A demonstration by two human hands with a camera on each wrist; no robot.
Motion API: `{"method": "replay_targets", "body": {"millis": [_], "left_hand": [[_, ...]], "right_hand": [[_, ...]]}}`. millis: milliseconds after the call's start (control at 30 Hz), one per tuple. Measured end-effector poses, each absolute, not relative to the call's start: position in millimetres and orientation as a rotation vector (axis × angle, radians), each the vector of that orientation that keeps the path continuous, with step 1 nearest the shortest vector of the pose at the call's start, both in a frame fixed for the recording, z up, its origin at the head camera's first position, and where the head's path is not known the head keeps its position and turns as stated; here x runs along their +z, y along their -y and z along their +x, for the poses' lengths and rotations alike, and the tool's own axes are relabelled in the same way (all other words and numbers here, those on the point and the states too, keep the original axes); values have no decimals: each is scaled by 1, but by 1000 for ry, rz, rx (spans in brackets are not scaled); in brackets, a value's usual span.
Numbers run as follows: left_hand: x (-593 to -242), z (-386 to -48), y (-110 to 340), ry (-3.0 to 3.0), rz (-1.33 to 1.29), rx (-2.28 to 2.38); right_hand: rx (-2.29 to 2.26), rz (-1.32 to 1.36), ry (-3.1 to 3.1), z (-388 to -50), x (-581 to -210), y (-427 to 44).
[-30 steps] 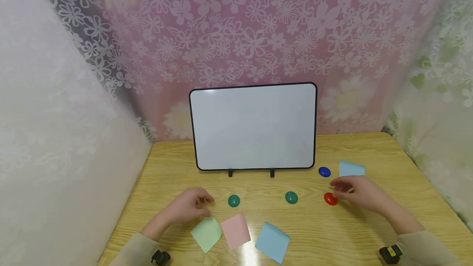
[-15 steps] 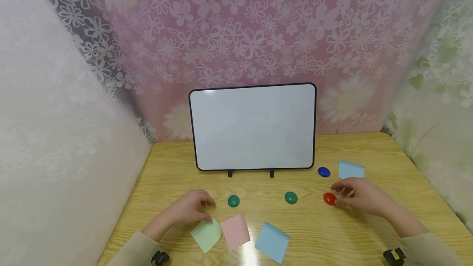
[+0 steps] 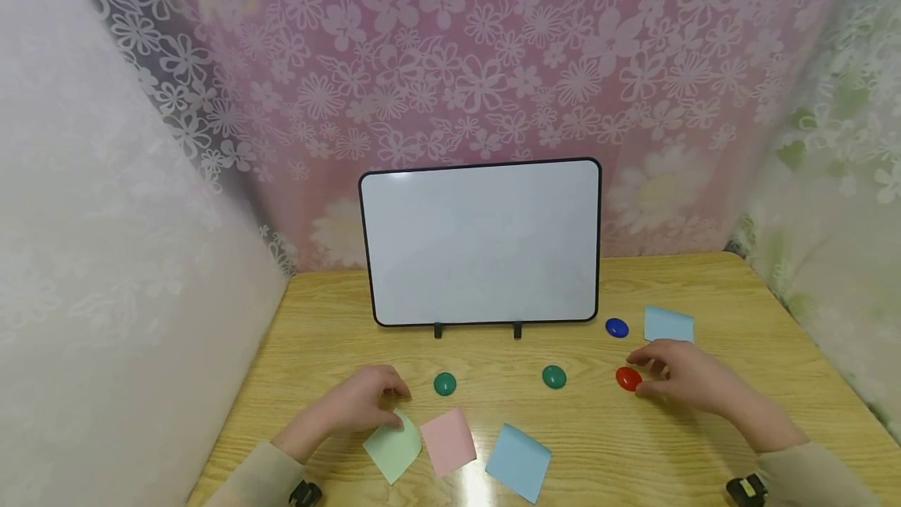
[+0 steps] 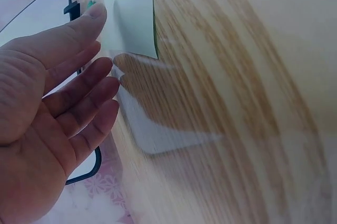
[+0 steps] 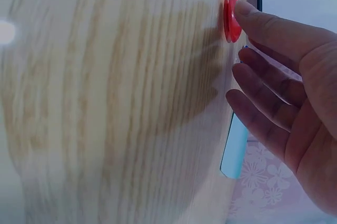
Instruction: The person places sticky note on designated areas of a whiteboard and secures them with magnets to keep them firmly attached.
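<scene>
Head view: left hand (image 3: pixel 359 400) is loose, empty; right hand (image 3: pixel 686 375) likewise, apparently at reach for lower-right red disc (image 3: pixel 628 379); lifting needs pinching.

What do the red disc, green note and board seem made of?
Red disc: probably glossy plastic, perhaps glass; light glints on its rounded face.
Green note: matte paper, it seems; a thin sheet that appears to curl.
Board: smooth, shiny white face with glare near the top; core material unclear.

A left sleeve (image 3: pixel 255 477) and right sleeve (image 3: pixel 813 476), both beige, are worn; a black left wrist unit (image 3: pixel 306 493) and right wrist unit (image 3: pixel 746 490) (marked with yellow) are fitted.
</scene>
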State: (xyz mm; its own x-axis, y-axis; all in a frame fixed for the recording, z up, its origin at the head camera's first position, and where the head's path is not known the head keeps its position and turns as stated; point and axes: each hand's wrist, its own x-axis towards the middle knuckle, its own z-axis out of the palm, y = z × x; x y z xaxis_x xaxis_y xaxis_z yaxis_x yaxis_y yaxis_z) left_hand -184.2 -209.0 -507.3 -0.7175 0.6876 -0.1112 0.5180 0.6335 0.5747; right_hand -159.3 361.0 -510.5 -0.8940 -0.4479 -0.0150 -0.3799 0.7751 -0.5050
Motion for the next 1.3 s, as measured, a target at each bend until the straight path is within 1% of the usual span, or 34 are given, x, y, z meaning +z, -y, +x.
{"method": "replay_targets", "body": {"millis": [167,600,1300], "left_hand": [[-509,-184,208,-2526,932,724],[-507,-183,204,-2537,945,687],[-511,-183,205,-2516,950,716]], "right_hand": [[-761,-673,-2847,-160,-514,-359],[-735,-747,-2890,-159,-516,-355],[-678,-732,-2899,-160,-518,-352]]}}
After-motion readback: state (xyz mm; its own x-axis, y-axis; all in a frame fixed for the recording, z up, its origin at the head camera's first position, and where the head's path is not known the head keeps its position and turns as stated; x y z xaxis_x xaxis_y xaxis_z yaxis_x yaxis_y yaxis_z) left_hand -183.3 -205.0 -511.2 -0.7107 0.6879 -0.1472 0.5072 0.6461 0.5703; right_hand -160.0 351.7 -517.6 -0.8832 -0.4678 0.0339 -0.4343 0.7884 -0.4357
